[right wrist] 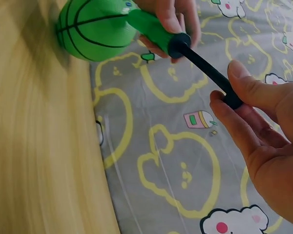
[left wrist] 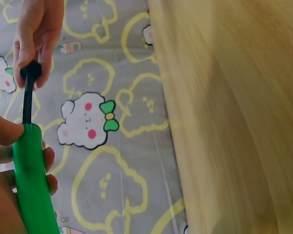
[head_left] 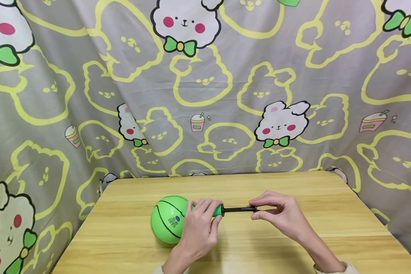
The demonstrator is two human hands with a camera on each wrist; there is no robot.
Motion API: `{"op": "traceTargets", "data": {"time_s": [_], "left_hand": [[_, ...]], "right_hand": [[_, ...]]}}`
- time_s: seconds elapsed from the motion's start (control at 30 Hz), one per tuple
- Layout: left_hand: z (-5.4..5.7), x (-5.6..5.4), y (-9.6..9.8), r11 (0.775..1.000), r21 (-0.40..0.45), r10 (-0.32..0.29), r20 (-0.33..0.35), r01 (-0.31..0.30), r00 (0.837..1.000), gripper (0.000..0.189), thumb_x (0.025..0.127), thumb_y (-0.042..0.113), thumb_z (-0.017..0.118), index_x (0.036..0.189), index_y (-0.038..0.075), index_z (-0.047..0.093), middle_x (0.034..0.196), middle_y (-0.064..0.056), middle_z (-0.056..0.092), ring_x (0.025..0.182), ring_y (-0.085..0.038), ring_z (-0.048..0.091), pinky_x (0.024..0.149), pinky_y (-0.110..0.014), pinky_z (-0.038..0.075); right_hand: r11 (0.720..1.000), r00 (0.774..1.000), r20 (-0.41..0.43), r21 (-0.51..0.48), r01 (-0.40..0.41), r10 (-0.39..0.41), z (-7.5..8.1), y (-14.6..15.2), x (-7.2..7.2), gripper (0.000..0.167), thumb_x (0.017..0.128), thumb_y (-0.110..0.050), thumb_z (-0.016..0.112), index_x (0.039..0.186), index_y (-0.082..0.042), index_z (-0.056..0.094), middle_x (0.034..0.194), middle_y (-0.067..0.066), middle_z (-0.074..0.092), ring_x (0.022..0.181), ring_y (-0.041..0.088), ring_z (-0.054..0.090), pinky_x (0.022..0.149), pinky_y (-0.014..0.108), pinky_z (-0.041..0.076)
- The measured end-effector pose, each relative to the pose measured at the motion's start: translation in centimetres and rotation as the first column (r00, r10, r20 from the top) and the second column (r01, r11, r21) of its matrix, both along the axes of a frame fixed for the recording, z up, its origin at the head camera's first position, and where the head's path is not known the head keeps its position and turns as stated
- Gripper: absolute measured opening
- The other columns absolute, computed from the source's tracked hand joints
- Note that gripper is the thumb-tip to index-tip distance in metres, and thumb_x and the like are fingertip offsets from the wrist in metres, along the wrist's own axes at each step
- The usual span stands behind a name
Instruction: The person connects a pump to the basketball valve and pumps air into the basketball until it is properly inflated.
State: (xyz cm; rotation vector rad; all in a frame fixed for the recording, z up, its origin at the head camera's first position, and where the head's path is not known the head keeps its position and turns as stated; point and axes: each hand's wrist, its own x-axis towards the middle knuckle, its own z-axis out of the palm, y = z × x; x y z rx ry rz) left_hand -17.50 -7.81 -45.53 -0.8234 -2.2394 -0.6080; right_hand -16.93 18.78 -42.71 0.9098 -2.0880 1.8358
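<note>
A green ball with black seam lines [head_left: 168, 222] rests on the table, left of both hands. My left hand [head_left: 199, 230] grips the green barrel of a small hand pump [left wrist: 33, 180], its fingers wrapped round it. From the barrel a black rod [head_left: 239, 209] extends to the right. At the rod's outer end, my right hand [head_left: 283, 214] pinches the black handle [right wrist: 232, 100] between thumb and fingers. The pump's other end points at the ball; the left hand hides whether the two are joined in the head view.
A light wooden table [head_left: 130, 190] lies under the ball and hands. Behind and beside it hangs a grey curtain [head_left: 233, 87] printed with white and yellow cartoon animals, close to the table's far edge.
</note>
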Motion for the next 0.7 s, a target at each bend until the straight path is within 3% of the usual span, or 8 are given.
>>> {"op": "traceTargets", "data": {"time_s": [0.23, 0.4, 0.7], "left_hand": [[0.0, 0.4, 0.6, 1.0, -0.021, 0.003, 0.034, -0.002, 0.999, 0.027, 0.09, 0.022, 0.064, 0.115, 0.016, 0.069, 0.1, 0.005, 0.068, 0.089, -0.013, 0.062, 0.084, -0.038, 0.038], [-0.1, 0.6, 0.7, 0.999, -0.036, 0.003, 0.055, -0.001, 0.998, 0.027, 0.091, 0.022, 0.064, 0.116, 0.015, 0.069, 0.1, 0.005, 0.067, 0.089, -0.013, 0.06, 0.083, -0.037, 0.037], [-0.5, 1.1, 1.4, 0.997, -0.076, -0.009, 0.01, 0.01, 1.0, 0.026, 0.091, 0.022, 0.063, 0.115, 0.014, 0.069, 0.101, 0.004, 0.067, 0.093, -0.013, 0.062, 0.083, -0.037, 0.036]], "right_hand": [[1.0, 0.997, -0.082, -0.029, -0.002, 0.0, -0.6, -1.3, 0.2, 0.033, 0.078, 0.013, 0.08, 0.109, 0.001, 0.077, 0.102, 0.02, 0.071, 0.096, 0.022, 0.073, 0.072, 0.041, 0.059], [1.0, 0.996, -0.084, -0.02, 0.021, -0.023, -1.2, -2.1, 0.3, 0.032, 0.079, 0.01, 0.081, 0.109, -0.001, 0.077, 0.102, 0.018, 0.072, 0.095, 0.022, 0.073, 0.071, 0.04, 0.06], [0.999, 0.993, -0.114, -0.033, 0.036, -0.039, -2.2, -3.8, 0.6, 0.03, 0.079, 0.008, 0.082, 0.108, -0.001, 0.078, 0.099, 0.016, 0.073, 0.093, 0.021, 0.074, 0.068, 0.039, 0.06]]}}
